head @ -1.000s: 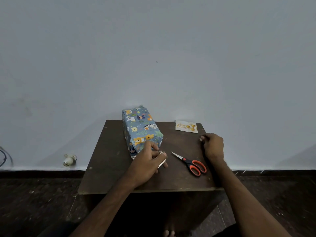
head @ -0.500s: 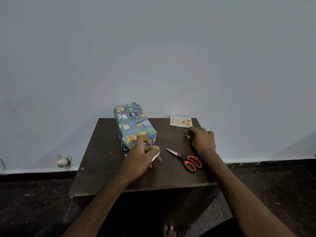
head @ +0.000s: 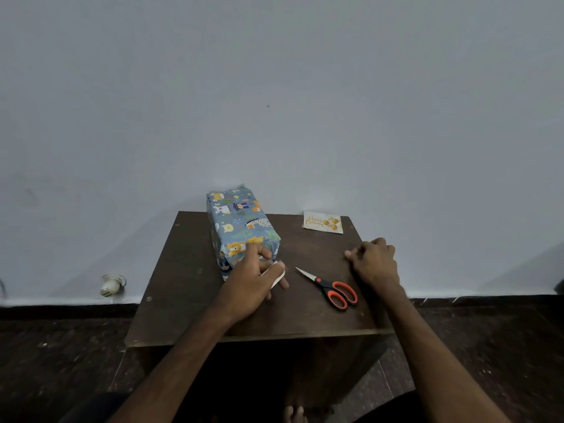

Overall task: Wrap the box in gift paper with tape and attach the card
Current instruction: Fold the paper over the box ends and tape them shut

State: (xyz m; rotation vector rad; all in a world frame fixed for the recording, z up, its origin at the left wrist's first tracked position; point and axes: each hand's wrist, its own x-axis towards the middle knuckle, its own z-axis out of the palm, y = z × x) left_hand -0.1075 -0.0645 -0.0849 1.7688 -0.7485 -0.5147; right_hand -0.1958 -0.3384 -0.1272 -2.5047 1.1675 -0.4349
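The box, wrapped in blue animal-print gift paper, lies on the brown table at the back left. My left hand is at its near end. The index finger touches the paper, and the other fingers grip a white tape roll. My right hand rests on the table near the right edge, its fingers curled and fingertips pinched together; I see nothing in them. The white birthday card lies flat at the back right corner.
Scissors with orange handles lie between my two hands, blades pointing at my left hand. The table stands against a plain wall. A small white object sits on the dark floor at the left. Toes show below the table.
My right hand slid a little left toward the card, then back right along the table. My left hand stayed at the box's end. The view shifted slightly.
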